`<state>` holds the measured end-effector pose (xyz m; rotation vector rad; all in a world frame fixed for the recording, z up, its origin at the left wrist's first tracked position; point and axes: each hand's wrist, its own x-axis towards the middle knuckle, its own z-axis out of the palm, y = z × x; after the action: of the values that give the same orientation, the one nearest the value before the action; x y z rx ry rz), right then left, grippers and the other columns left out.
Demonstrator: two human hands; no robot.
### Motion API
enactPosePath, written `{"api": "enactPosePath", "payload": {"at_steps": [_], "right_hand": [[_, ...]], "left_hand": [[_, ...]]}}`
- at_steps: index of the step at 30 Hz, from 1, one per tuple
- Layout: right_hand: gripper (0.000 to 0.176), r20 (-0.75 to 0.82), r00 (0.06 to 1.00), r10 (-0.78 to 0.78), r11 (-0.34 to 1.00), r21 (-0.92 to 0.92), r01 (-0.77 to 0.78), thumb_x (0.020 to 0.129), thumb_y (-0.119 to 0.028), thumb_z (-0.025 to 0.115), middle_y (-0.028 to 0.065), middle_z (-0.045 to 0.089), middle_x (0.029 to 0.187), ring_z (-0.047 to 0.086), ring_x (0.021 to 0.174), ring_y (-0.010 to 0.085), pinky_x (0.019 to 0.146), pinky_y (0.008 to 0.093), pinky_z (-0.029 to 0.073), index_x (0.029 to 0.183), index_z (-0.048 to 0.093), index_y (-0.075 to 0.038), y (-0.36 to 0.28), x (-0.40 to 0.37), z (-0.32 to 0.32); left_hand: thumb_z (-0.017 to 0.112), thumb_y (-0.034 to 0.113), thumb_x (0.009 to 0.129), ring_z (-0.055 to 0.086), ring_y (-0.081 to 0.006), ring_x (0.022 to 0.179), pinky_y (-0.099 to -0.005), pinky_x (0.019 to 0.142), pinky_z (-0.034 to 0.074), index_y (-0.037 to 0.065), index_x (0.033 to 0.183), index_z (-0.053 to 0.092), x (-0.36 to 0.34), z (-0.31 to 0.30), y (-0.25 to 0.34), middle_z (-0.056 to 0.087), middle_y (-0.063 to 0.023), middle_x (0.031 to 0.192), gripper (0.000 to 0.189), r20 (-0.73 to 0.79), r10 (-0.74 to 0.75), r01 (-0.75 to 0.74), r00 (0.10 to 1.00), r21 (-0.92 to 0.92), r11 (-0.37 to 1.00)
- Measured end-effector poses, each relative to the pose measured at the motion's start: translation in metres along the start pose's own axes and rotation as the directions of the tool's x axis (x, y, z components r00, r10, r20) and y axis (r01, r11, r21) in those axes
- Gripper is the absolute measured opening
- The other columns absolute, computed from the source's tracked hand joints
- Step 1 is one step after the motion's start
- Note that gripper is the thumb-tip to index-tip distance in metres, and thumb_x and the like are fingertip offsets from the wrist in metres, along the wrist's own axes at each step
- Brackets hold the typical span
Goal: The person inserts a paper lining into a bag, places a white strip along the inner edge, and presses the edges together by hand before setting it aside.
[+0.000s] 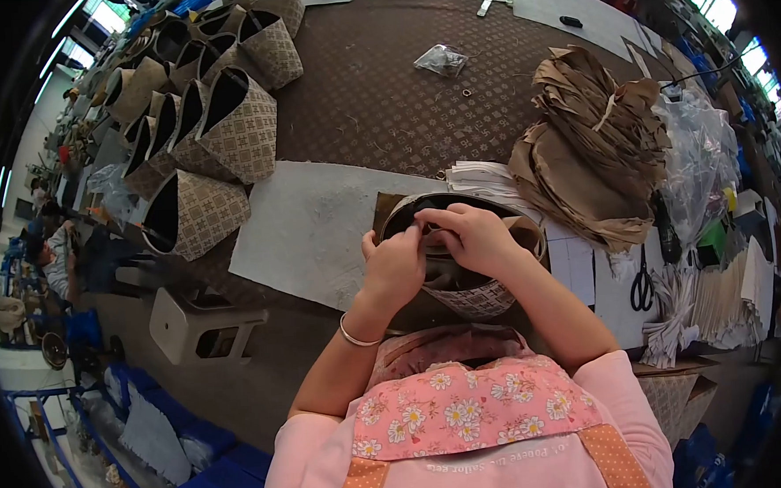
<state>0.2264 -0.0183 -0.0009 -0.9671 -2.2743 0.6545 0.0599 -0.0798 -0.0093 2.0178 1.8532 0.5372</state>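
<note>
The patterned bag [480, 299] sits mouth-up at the near edge of the bench [374, 103], close against the person's body, likely to steady its rim. The left hand [396, 266] pinches that rim; the right hand [474, 235] curls over it, fingertips pressed together on the same stretch. Scissors [642, 286] lie within reach on the right; finished bags [225, 129] are stacked well apart at far left

The brown table [374, 103] carries patterned bags [225, 129], a grey sheet [310, 222], paper stacks [588, 145], scissors [642, 284] and a packet [441, 60]
</note>
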Motion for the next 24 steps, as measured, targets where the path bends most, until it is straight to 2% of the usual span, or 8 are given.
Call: {"api": "enactPosePath", "payload": {"at_steps": [1,3,6,10,13,15,18,24], "right_hand": [[0.019,0.044,0.999,0.029,0.999,0.012,-0.029,0.086,-0.012,0.061,0.0077,0.064,0.091,0.065,0.08,0.0283,0.068,0.0399,0.053,0.103,0.068,-0.016,-0.003,0.001,-0.003],[0.018,0.081,0.994,0.069,0.997,0.021,-0.071,0.086,-0.012,0.061,0.0076,0.064,0.09,0.065,0.08,0.028,0.068,0.0399,0.053,0.101,0.069,-0.016,-0.002,0.002,-0.004],[0.018,0.07,0.995,0.077,0.997,-0.011,-0.076,0.086,-0.012,0.061,0.0073,0.064,0.09,0.065,0.079,0.028,0.068,0.0396,0.053,0.102,0.069,-0.016,0.005,0.002,-0.004],[0.013,-0.051,0.993,0.109,0.994,-0.005,-0.109,0.086,-0.015,0.061,0.0072,0.066,0.09,0.066,0.079,0.0285,0.069,0.039,0.054,0.095,0.07,-0.014,0.009,0.009,0.007],[0.01,-0.132,0.983,0.127,0.991,-0.022,-0.131,0.085,-0.016,0.064,0.0075,0.067,0.088,0.066,0.078,0.0287,0.069,0.0378,0.054,0.092,0.071,-0.012,0.007,0.019,0.011],[0.009,-0.161,0.978,0.132,0.99,-0.037,-0.139,0.084,-0.016,0.067,0.0078,0.066,0.087,0.066,0.077,0.0286,0.068,0.0369,0.054,0.091,0.071,-0.011,0.006,0.024,0.014],[0.01,-0.188,0.974,0.125,0.99,-0.037,-0.134,0.084,-0.018,0.067,0.0079,0.066,0.088,0.066,0.078,0.0288,0.068,0.0371,0.054,0.091,0.071,-0.012,0.005,0.028,0.017],[0.01,-0.208,0.967,0.151,0.986,-0.042,-0.163,0.084,-0.017,0.066,0.0083,0.067,0.086,0.066,0.078,0.0295,0.068,0.0375,0.054,0.089,0.07,-0.011,0.004,0.03,0.02]], "left_hand": [[0.052,0.009,0.089,0.065,-0.0268,0.092,-0.054,0.095,0.032,0.01,0.109,0.064,-0.001,-0.002,-0.001,0.068,-0.0078,0.091,0.023,0.006,0.011,-0.011,1.0,0.002,1.0],[0.063,0.01,0.085,0.064,-0.0261,0.094,-0.0486,0.096,0.035,0.012,0.1,0.068,-0.002,-0.007,-0.001,0.068,-0.0056,0.094,0.017,-0.315,0.139,-0.167,0.939,-0.064,0.984],[0.073,0.011,0.077,0.062,-0.0255,0.101,-0.0422,0.097,0.037,0.011,0.088,0.069,0.001,-0.019,-0.002,0.068,-0.007,0.102,0.012,-0.434,0.169,-0.202,0.885,-0.031,0.979],[0.075,0.01,0.074,0.059,-0.0277,0.11,-0.0398,0.096,0.041,0.007,0.079,0.067,0.02,-0.019,-0.015,0.066,-0.0109,0.109,0.01,-0.441,0.174,-0.207,0.881,-0.028,0.978],[0.07,0.005,0.075,0.061,-0.0294,0.109,-0.0411,0.092,0.047,0.003,0.077,0.062,0.036,-0.018,-0.024,0.066,-0.0158,0.11,0.009,-0.419,0.205,-0.3,0.885,-0.175,0.938],[0.064,0.001,0.076,0.064,-0.0334,0.094,-0.0385,0.08,0.053,0.001,0.074,0.054,0.043,-0.016,-0.029,0.067,-0.0179,0.105,0.011,-0.379,0.26,-0.385,0.888,-0.305,0.871],[0.062,-0.001,0.076,0.065,-0.0347,0.088,-0.0372,0.075,0.054,0.0,0.074,0.05,0.05,-0.013,-0.035,0.067,-0.0191,0.103,0.012,-0.358,0.272,-0.391,0.893,-0.321,0.862],[0.062,-0.001,0.076,0.065,-0.0334,0.089,-0.0383,0.075,0.053,0.0,0.075,0.05,0.053,-0.012,-0.036,0.068,-0.0164,0.1,0.012,-0.355,0.264,-0.387,0.897,-0.341,0.857]]}}
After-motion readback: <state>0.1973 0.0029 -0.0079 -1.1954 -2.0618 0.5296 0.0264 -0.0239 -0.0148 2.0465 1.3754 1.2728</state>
